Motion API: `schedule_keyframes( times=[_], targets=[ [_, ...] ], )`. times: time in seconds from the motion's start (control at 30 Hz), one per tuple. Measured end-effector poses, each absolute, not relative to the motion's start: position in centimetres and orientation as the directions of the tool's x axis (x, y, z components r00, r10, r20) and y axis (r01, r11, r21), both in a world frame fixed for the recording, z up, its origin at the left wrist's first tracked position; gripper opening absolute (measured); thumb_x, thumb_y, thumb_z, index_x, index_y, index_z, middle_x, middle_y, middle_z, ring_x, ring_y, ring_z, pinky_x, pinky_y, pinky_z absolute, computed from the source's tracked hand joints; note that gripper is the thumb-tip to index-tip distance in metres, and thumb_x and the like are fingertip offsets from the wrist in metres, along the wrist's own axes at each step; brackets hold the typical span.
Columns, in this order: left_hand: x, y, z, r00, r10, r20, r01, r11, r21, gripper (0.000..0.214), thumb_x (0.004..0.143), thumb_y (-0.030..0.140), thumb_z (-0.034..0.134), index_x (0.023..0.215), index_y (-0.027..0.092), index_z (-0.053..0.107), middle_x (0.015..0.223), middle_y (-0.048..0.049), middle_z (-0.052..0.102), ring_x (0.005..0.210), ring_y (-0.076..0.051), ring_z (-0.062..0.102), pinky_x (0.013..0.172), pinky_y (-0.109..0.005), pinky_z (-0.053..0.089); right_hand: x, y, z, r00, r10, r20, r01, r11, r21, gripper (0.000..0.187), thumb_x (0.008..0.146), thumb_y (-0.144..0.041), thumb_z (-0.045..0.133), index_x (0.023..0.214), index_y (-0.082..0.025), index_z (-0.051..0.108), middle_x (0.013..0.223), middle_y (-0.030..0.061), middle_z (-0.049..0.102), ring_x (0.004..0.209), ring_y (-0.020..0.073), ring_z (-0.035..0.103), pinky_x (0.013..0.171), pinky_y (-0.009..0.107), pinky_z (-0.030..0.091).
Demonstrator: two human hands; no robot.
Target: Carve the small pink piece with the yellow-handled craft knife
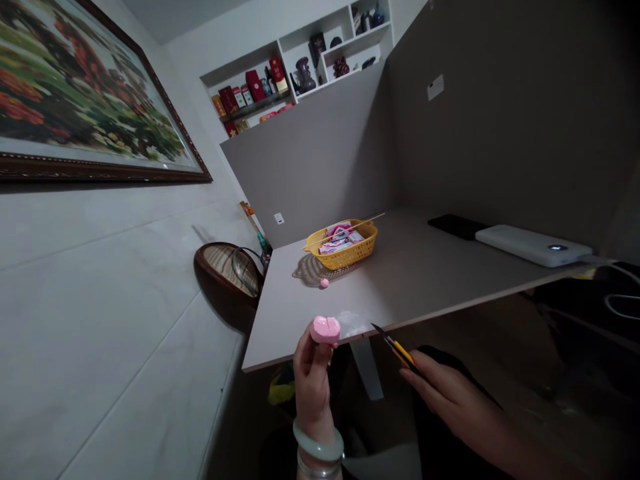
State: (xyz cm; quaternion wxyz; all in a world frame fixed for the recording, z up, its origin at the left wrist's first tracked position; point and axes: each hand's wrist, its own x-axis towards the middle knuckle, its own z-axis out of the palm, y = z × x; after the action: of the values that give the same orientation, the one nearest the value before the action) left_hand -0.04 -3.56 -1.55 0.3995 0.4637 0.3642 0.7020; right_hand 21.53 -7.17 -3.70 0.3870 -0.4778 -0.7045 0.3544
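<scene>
Here's my left hand point(313, 383) pinching the grooved pink clay-like lump point(325, 331) upright by the grey table's point(277, 310) near edge, and my right hand point(445, 387) gripping the yellow-handled craft knife point(401, 351), blade clear of the lump! Beyond, a small pink ball point(325, 283) sits just before the yellow plastic basket point(353, 256).

Passage available across the desk point(425, 280), centre right, between yellow basket point(350, 255) and white power bank point(533, 245). Obstructions: stick point(357, 225) overhanging the basket's right rim; pink ball point(325, 283), centre; knife point(400, 351), lower centre; rear panel point(320, 160), upper centre; side panel point(500, 120), upper right
</scene>
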Motion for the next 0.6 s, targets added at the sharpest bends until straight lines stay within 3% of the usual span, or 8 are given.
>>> schedule_keyframes(
  times=[0.17, 0.23, 0.37, 0.47, 0.6],
  targets=[
    [-0.1, -4.0, -0.9, -0.192, 0.867, 0.460, 0.014, -0.466, 0.885, 0.042, 0.078, 0.042, 0.068, 0.112, 0.018, 0.064, 0.115, -0.0101, 0.065, 0.105, -0.022, 0.061, 0.090, -0.032, 0.050, 21.5, -7.4, -2.7, -0.220, 0.943, 0.251, 0.386, 0.320, -0.865, 0.033, 0.094, -0.045, 0.037, 0.091, -0.023, 0.061, 0.089, 0.0029, 0.068, 0.092, 0.0185, 0.062, 0.083, 0.026, 0.048],
    [0.1, -4.2, -0.3, -0.108, 0.857, 0.504, 0.144, -0.488, 0.861, 0.038, 0.082, 0.041, 0.064, 0.111, 0.018, 0.064, 0.113, -0.0097, 0.065, 0.107, -0.022, 0.060, 0.093, -0.033, 0.048, 21.3, -7.8, -1.6, -0.192, 0.933, 0.303, 0.372, 0.355, -0.858, 0.034, 0.094, -0.044, 0.037, 0.107, -0.024, 0.062, 0.101, 0.0043, 0.069, 0.101, 0.0190, 0.062, 0.087, 0.026, 0.048],
    [0.5, -4.6, 0.4, -0.016, 0.844, 0.537, 0.290, -0.510, 0.810, 0.031, 0.087, 0.039, 0.058, 0.111, 0.020, 0.063, 0.113, -0.0080, 0.064, 0.107, -0.020, 0.059, 0.094, -0.031, 0.046, 20.6, -8.6, 1.3, -0.249, 0.879, 0.406, 0.367, 0.473, -0.801, 0.043, 0.095, -0.036, 0.038, 0.136, -0.025, 0.047, 0.125, 0.0066, 0.062, 0.115, 0.0186, 0.058, 0.095, 0.027, 0.045],
    [0.8, -4.8, 0.3, 0.016, 0.855, 0.518, 0.319, -0.496, 0.808, 0.031, 0.088, 0.040, 0.055, 0.110, 0.020, 0.062, 0.114, -0.0081, 0.063, 0.106, -0.020, 0.059, 0.092, -0.031, 0.047, 20.2, -8.9, 2.6, -0.322, 0.849, 0.419, 0.354, 0.519, -0.778, 0.047, 0.096, -0.032, 0.036, 0.142, -0.026, 0.040, 0.123, 0.0067, 0.063, 0.106, 0.0177, 0.062, 0.094, 0.028, 0.046],
    [1.0, -4.7, 0.0, 0.030, 0.862, 0.506, 0.319, -0.488, 0.813, 0.033, 0.088, 0.044, 0.053, 0.109, 0.020, 0.062, 0.108, -0.0087, 0.065, 0.100, -0.021, 0.061, 0.084, -0.030, 0.050, 19.8, -9.2, 2.7, -0.349, 0.851, 0.393, 0.350, 0.507, -0.788, 0.049, 0.096, -0.031, 0.034, 0.145, -0.027, 0.035, 0.104, 0.0052, 0.070, 0.090, 0.0170, 0.066, 0.087, 0.029, 0.049]
  ],
)
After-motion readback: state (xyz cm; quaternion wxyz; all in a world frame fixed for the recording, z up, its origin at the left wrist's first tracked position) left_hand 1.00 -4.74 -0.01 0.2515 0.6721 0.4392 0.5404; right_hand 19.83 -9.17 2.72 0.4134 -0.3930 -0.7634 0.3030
